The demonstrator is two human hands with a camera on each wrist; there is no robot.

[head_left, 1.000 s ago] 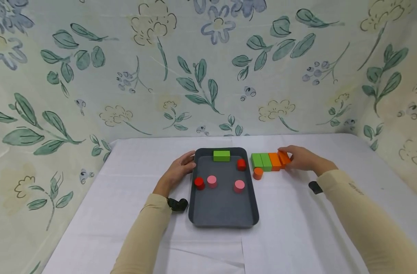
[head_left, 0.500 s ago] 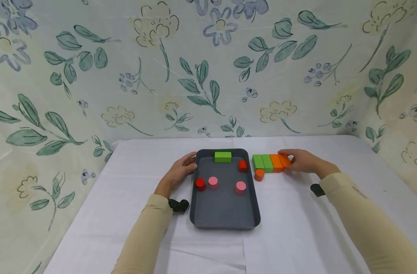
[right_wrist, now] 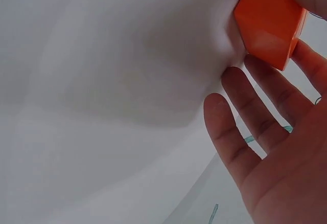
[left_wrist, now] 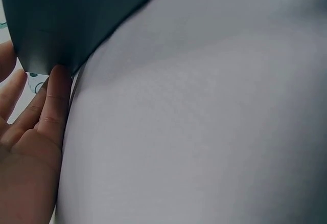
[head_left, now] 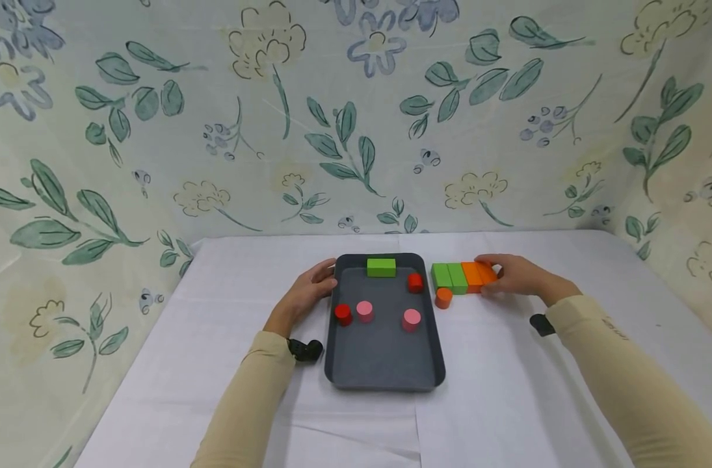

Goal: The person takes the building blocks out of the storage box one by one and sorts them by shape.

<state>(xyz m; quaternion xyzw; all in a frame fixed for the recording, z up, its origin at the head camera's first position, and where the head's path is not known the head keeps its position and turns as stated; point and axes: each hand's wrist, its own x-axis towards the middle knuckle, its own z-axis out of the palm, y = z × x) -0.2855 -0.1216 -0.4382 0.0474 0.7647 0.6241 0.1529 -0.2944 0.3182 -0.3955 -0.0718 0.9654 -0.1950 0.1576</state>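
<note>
My left hand rests at the left wall of a dark grey tray, fingers fairly straight; in the left wrist view, fingertips touch the tray's outer side. My right hand pinches an orange block between thumb and index finger, at the right end of a row of blocks. In the right wrist view the remaining fingers reach out straight near the cloth. The row runs from two green blocks to another orange block, side by side. An orange cylinder stands just in front.
Inside the tray are a green block, a red piece at upper right, a red cylinder and two pink cylinders. White cloth covers the table. A floral curtain hangs behind.
The right-end orange block, tilted one second ago, now lies level against its neighbour, still in my right hand's pinch. My left hand stays at the tray. The view shifted slightly.
</note>
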